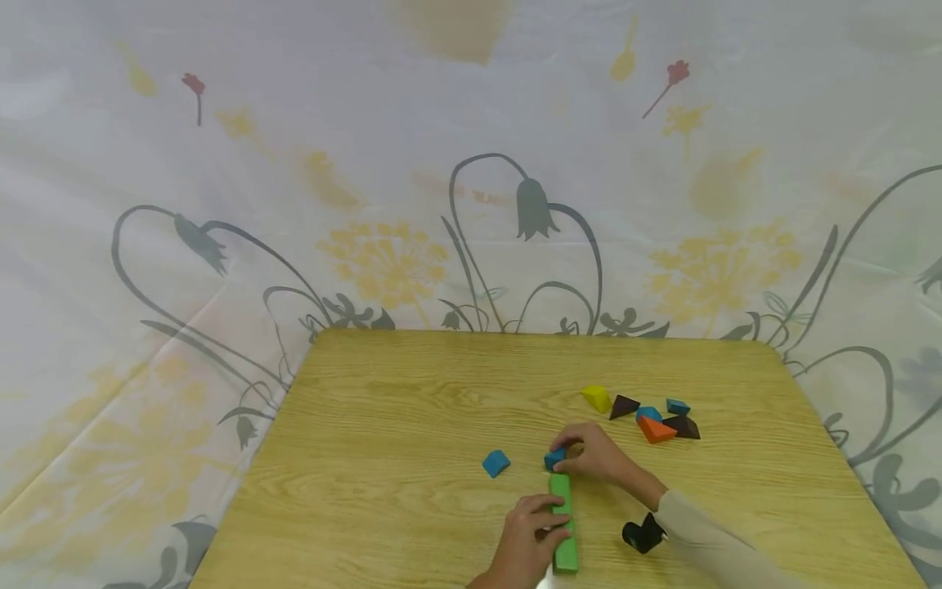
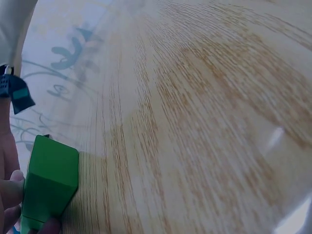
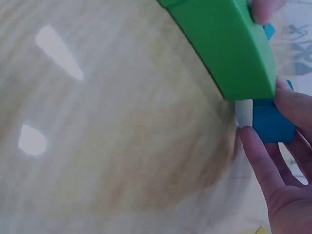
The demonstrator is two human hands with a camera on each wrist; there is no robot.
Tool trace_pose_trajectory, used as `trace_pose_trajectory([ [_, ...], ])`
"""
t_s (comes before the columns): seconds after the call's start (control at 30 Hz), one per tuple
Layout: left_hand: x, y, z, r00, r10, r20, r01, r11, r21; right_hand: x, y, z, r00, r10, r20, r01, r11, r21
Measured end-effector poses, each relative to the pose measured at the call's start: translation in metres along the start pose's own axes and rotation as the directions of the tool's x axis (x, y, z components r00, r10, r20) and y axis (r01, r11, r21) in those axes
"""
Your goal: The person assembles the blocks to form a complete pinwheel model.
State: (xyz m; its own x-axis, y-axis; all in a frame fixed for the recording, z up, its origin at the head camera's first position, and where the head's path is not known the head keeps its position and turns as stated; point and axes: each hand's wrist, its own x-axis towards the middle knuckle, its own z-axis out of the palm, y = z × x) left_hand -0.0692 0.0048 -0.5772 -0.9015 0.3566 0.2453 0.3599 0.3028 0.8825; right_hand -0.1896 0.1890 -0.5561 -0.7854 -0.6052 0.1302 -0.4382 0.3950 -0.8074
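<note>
A long green bar (image 1: 565, 558) lies lengthwise on the wooden table; in the left wrist view a seam crosses the green surface (image 2: 51, 165). My left hand (image 1: 521, 536) grips the bar from its left side, fingers over the top and thumb near the close end. Just beyond its far end, my right hand (image 1: 594, 454) pinches a small blue block (image 1: 553, 460) between thumb and fingers. The right wrist view has this blue block (image 3: 273, 122) close to the green bar's end; whether they touch I cannot tell. Left of it lies another blue block (image 1: 496, 463), untouched.
Toward the back right lie a yellow block (image 1: 598, 398), a dark block (image 1: 625, 406), an orange block (image 1: 657, 430), another dark block (image 1: 684, 427) and two blue ones. A black device (image 1: 643, 533) sits at my right wrist. Patterned cloth (image 1: 397, 164) hangs behind the table.
</note>
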Motion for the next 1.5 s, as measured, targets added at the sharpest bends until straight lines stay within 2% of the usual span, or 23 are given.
trace_pose_trajectory([
  [0.2, 0.001, -0.001, 0.0, 1.0, 0.003, 0.001, -0.003, 1.0, -0.018, -0.013, 0.003, 0.008, 0.99, 0.1, -0.095, -0.098, 0.995, 0.027],
  [0.33, 0.001, -0.001, -0.001, 1.0, 0.011, 0.002, -0.011, 1.0, -0.008, -0.019, 0.001, 0.013, 0.98, 0.151, -0.129, -0.145, 0.988, 0.052],
  [0.6, 0.002, 0.004, -0.001, 0.999, -0.033, 0.035, 0.033, 0.999, 0.011, -0.027, -0.01, 0.017, 0.957, 0.215, -0.195, -0.201, 0.976, 0.089],
  [0.77, 0.004, 0.005, 0.0, 0.999, -0.017, 0.047, 0.016, 1.0, 0.013, -0.033, -0.008, 0.02, 0.957, 0.187, -0.22, -0.173, 0.981, 0.083],
  [0.9, 0.007, -0.002, 0.0, 0.997, 0.062, 0.056, -0.065, 0.996, 0.055, -0.034, -0.009, 0.023, 0.961, 0.169, -0.217, -0.154, 0.984, 0.087],
  [1.07, 0.011, -0.005, -0.006, 0.986, 0.149, 0.071, -0.156, 0.983, 0.101, -0.033, -0.008, 0.025, 0.967, 0.165, -0.195, -0.153, 0.985, 0.074],
  [1.17, 0.012, -0.007, -0.008, 0.983, 0.159, 0.089, -0.167, 0.982, 0.086, -0.032, -0.006, 0.025, 0.977, 0.128, -0.173, -0.119, 0.991, 0.06],
  [1.37, 0.012, -0.012, -0.011, 0.976, 0.19, 0.109, -0.199, 0.976, 0.085, -0.031, -0.001, 0.025, 0.992, -0.011, -0.125, 0.011, 1.0, -0.001],
  [1.5, 0.012, -0.017, -0.012, 0.974, 0.211, 0.087, -0.217, 0.973, 0.075, -0.028, -0.001, 0.024, 0.996, -0.014, -0.09, 0.016, 1.0, 0.019],
])
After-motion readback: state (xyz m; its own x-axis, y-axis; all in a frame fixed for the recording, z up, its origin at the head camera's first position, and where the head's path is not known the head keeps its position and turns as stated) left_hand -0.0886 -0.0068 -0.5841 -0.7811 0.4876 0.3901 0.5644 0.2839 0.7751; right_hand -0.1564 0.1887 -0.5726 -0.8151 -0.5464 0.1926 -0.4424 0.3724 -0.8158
